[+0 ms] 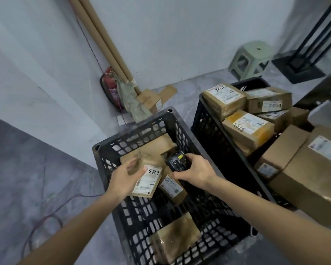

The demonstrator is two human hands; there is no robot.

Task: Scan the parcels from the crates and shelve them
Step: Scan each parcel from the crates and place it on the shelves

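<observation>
Left hand [127,175] holds flat parcel [141,170], long axis pointing away, label "3753" beside fingers. Right hand [196,172] grips black scanner [175,159], nose toward crate [134,134] far wall.

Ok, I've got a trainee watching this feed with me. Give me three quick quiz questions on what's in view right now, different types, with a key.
1. True or false: the right hand grips the scanner.
2. What does the left hand hold? A) a parcel with a handwritten number on its label B) the green stool C) a cardboard tube
3. Fill in: the fuller crate stands on the person's ____ side.

Key: 1 true; 2 A, the labelled parcel; 3 right.
</observation>
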